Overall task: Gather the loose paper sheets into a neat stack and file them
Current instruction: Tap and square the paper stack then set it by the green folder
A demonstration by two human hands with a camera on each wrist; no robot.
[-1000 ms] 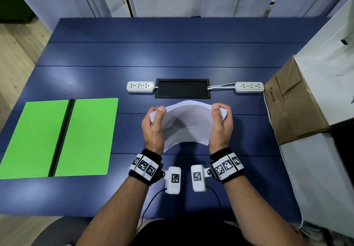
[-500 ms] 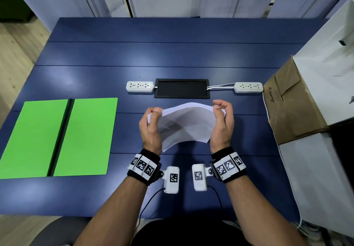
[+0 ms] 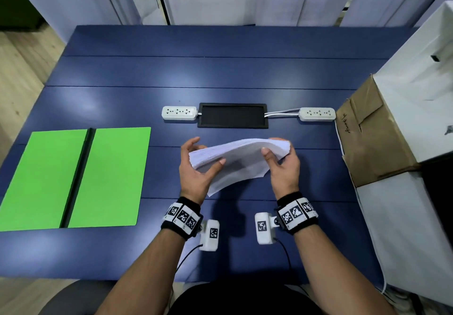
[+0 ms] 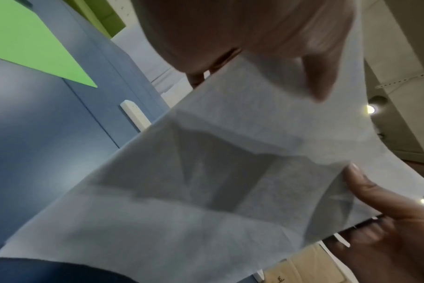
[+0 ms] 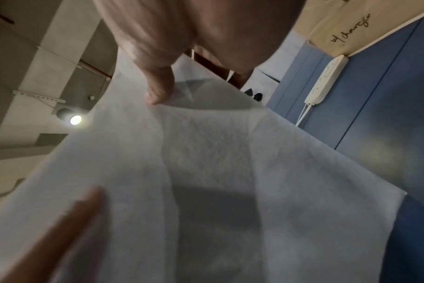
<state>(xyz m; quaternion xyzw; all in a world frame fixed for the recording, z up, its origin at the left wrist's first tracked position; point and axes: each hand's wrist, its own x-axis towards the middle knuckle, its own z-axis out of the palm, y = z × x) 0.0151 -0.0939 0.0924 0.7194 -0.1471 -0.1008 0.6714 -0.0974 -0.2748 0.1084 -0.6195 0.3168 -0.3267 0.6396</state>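
Observation:
A bowed stack of white paper sheets (image 3: 241, 159) is held above the blue table (image 3: 220, 69), between both hands. My left hand (image 3: 207, 152) pinches its left end, thumb on top and fingers behind the edge. My right hand (image 3: 278, 154) grips the right end the same way. In the left wrist view the sheets (image 4: 206, 191) fill the frame under my thumb (image 4: 312, 76). The right wrist view also shows the paper (image 5: 230, 172) under a thumb (image 5: 157, 86). An open green folder (image 3: 73, 179) lies flat at the table's left.
Two white power strips (image 3: 179, 112) (image 3: 317, 114) flank a black panel (image 3: 232, 116) behind the hands. A brown cardboard box (image 3: 372, 138) and white boxes (image 3: 416, 81) crowd the right edge. Bare table lies between the folder and my hands.
The stack has tipped from nearly upright to flatter, with its long edge facing me. Both hands have turned so the thumbs lie on top, and they have moved slightly apart.

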